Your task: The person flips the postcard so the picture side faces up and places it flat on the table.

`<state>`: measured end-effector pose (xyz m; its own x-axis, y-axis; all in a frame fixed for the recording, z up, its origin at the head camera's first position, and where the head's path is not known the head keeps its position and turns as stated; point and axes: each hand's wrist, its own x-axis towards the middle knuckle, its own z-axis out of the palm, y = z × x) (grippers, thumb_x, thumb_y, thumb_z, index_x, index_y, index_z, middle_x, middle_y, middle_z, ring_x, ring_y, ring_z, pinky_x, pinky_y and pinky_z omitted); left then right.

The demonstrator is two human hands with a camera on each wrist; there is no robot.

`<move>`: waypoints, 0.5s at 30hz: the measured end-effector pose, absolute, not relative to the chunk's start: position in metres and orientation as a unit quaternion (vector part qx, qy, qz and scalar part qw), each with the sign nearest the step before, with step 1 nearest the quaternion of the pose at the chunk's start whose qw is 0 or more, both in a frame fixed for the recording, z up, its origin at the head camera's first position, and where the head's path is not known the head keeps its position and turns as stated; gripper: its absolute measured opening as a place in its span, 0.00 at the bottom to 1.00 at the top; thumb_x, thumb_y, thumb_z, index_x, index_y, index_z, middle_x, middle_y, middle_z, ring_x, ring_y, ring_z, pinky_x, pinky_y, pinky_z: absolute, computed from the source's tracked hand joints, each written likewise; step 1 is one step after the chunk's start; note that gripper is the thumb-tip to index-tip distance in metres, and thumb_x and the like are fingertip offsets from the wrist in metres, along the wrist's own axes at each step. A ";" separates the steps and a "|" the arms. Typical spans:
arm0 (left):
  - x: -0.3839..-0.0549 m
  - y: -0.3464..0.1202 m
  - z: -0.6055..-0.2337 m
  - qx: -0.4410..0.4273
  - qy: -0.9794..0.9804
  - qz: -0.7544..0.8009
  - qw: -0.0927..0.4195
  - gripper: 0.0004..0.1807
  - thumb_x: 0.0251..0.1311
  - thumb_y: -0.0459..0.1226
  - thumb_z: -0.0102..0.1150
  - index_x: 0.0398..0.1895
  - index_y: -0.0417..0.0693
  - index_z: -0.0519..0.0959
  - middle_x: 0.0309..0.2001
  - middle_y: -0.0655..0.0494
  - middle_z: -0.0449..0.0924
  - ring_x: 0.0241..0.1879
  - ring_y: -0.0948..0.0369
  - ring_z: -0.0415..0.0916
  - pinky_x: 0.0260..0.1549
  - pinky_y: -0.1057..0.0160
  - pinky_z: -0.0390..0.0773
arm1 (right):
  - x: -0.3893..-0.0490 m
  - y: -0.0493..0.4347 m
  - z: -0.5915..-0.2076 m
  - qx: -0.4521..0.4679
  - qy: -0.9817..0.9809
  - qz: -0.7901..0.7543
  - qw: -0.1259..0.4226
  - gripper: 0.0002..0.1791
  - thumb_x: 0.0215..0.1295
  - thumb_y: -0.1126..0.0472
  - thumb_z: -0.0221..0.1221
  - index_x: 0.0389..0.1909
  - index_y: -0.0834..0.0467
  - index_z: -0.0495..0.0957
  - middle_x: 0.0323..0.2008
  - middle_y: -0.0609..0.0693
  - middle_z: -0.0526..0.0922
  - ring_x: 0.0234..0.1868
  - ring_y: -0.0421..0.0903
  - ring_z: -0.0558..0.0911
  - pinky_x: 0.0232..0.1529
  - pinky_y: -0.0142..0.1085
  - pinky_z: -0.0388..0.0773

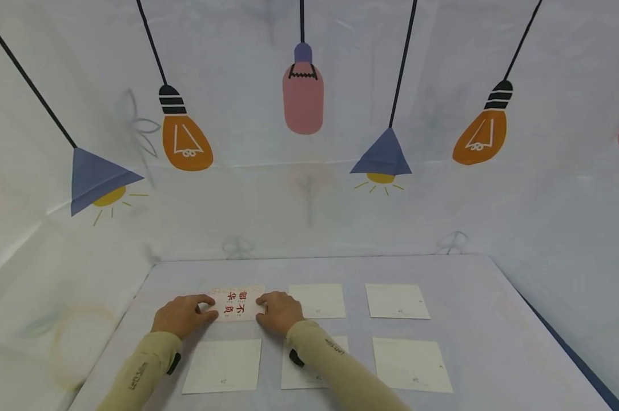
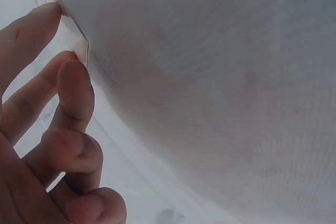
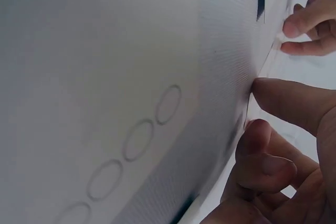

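A white card (image 1: 237, 311) with large red Chinese characters lies in the far left place on the table, its writing sideways to me. My left hand (image 1: 182, 317) holds its left edge with thumb and index finger. At the opposite edge, the thumb and forefinger of my right hand (image 1: 280, 314) hold it too. In the left wrist view, the fingertips (image 2: 75, 85) meet the card's corner, the other fingers bent. The right wrist view has the right thumb (image 3: 283, 95) against the card's edge, and the left hand (image 3: 315, 24) beyond.
Pale blank-looking cards surround it in two rows: a far middle card (image 1: 317, 301), a far right card (image 1: 398, 301), a near left card (image 1: 224, 365) and a near right card (image 1: 412, 365). My right forearm partly covers the near middle card (image 1: 293, 374). A lamp-patterned curtain (image 1: 237, 211) hangs behind the table (image 1: 494, 331).
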<state>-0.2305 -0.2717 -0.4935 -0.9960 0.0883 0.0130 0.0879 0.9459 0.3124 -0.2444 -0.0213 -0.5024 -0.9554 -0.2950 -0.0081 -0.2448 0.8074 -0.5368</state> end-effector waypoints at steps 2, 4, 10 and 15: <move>-0.230 -0.272 -0.493 0.043 0.986 0.159 0.001 0.21 0.56 0.53 0.72 0.49 0.53 0.86 0.33 0.57 0.85 0.23 0.62 0.73 0.18 0.61 0.70 | -0.245 -0.022 -0.504 -0.142 0.948 -0.281 0.044 0.18 0.59 0.56 0.70 0.51 0.49 0.87 0.30 0.38 0.83 0.28 0.37 0.76 0.31 0.37 0.77; -0.230 -0.271 -0.493 0.041 0.986 0.159 0.003 0.21 0.57 0.53 0.72 0.49 0.53 0.86 0.33 0.57 0.85 0.24 0.62 0.73 0.18 0.61 0.70 | -0.245 -0.023 -0.505 -0.145 0.949 -0.277 0.042 0.18 0.60 0.56 0.70 0.52 0.50 0.87 0.26 0.37 0.80 0.26 0.35 0.74 0.28 0.36 0.75; -0.231 -0.272 -0.495 0.035 0.986 0.164 0.006 0.22 0.57 0.53 0.72 0.50 0.53 0.86 0.33 0.57 0.84 0.24 0.62 0.74 0.19 0.60 0.71 | -0.244 -0.022 -0.503 -0.151 0.953 -0.259 0.043 0.17 0.61 0.54 0.70 0.51 0.48 0.87 0.30 0.38 0.80 0.27 0.35 0.74 0.29 0.35 0.74; -0.232 -0.273 -0.497 0.032 0.986 0.161 0.009 0.23 0.57 0.55 0.71 0.51 0.54 0.86 0.32 0.59 0.84 0.24 0.62 0.74 0.20 0.60 0.71 | -0.245 -0.018 -0.499 -0.139 0.950 -0.275 0.058 0.17 0.59 0.53 0.72 0.50 0.46 0.87 0.32 0.38 0.78 0.29 0.36 0.73 0.30 0.37 0.72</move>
<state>-0.2318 -0.2728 -0.4969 -0.9978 0.0662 -0.0070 0.0606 0.9464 0.3174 -0.2455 -0.0177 -0.4988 -0.9544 -0.2966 -0.0335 -0.2329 0.8100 -0.5382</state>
